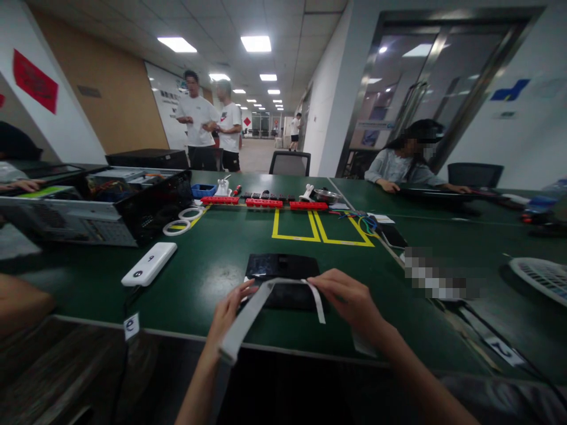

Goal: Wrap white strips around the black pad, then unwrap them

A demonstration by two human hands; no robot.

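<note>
Head view: both my hands pinch a pale strip over a black slab on the green tabletop.

The tabletop (212,265) carries the flat black slab (283,267) near its front edge, squarely before me, probably for easy reach. The pale strip (249,317) is a long, flat, greyish-white band arched above the slab, one end trailing past the edge. My left hand (224,320) and right hand (349,301) each have fingers (325,280) closed on it, a side apiece, which keeps it spread and lifted.
</note>
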